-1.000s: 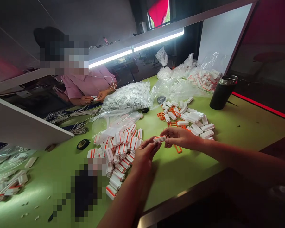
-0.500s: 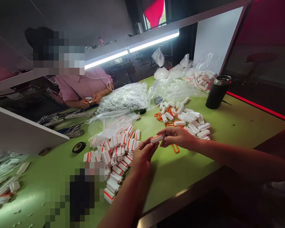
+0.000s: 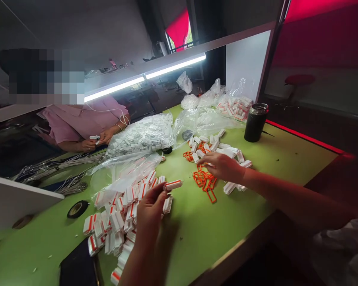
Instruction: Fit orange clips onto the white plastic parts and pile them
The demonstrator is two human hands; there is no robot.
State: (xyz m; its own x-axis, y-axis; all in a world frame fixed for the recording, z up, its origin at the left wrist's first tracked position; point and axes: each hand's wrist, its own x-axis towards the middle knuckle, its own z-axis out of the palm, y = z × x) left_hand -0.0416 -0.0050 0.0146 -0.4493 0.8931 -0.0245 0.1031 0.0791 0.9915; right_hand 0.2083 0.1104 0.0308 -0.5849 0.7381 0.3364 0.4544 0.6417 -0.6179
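Between the thumb and fingers of my left hand [image 3: 150, 208] is a white connector housing [image 3: 173, 185] with an orange band, held above the edge of the banded pile. My right hand [image 3: 223, 167] stretches over the loose parts, its fingers apart and seemingly holding nothing. Its fingertips are close to a plain white housing [image 3: 195, 157]; I cannot tell whether they touch it. Just below that hand lies a heap of orange rectangular frames [image 3: 204, 179]. White housings [image 3: 231, 151] lie behind and around it. Banded housings [image 3: 116, 220] are piled by my left forearm.
A clear bag of white housings [image 3: 143, 133] stands at the back, with a co-worker's hands [image 3: 100, 139] beyond it. Black tape [image 3: 77, 209] and a dark flat phone-like object [image 3: 80, 264] lie on the left. A black tumbler [image 3: 255, 123] stands at back right.
My hands have parted. The left has moved left and down with the banded housing; the right has let go of it and reaches over the loose parts. The view has shifted.
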